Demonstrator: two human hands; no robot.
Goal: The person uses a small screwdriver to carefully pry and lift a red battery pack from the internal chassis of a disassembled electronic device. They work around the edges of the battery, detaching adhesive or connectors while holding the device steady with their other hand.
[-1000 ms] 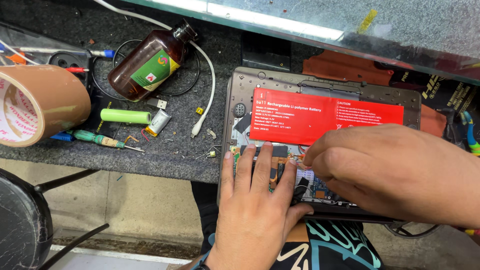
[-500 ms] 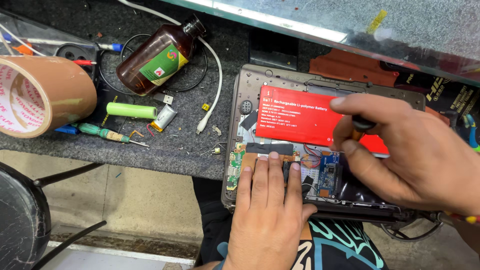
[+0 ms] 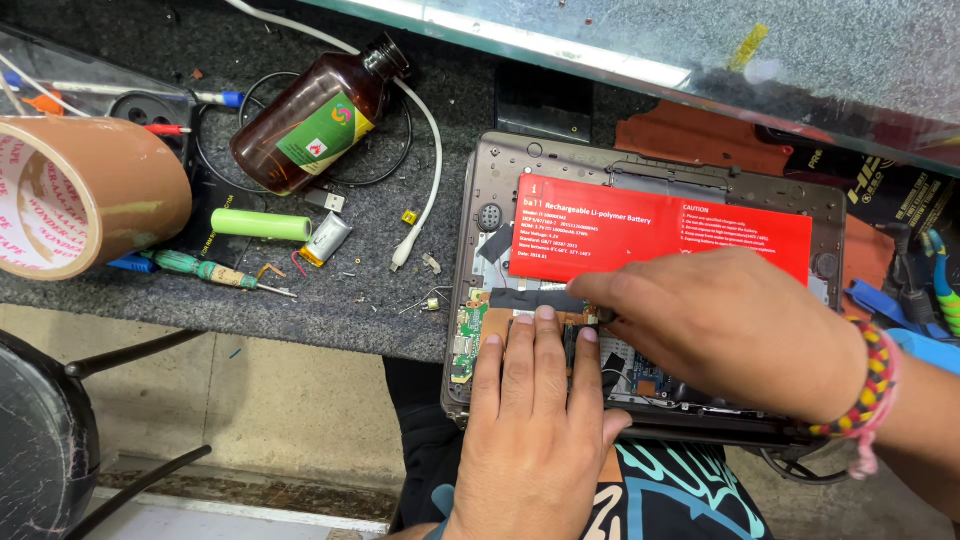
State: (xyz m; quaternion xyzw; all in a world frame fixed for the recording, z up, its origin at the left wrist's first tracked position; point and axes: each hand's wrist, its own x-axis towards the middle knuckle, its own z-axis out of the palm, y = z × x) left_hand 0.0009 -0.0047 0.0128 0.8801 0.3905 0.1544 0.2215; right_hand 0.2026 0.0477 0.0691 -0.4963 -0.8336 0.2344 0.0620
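Two hands meet over the opened tablet (image 3: pixel 480 200), which lies at the near edge of the desk (image 3: pixel 330 300); the left hand (image 3: pixel 535 420) rests flat, fingers together, on the copper-coloured board (image 3: pixel 497 322) below the red battery (image 3: pixel 650 235); the right hand (image 3: pixel 730 325) comes in from the right, its fingertips closed on the black tape strip (image 3: pixel 525 298); that strip runs left to right, just above the left hand's fingertips, so the right hand is on it.

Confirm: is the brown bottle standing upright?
No, the brown bottle lies on its side on the dark mat, left of the opened device.
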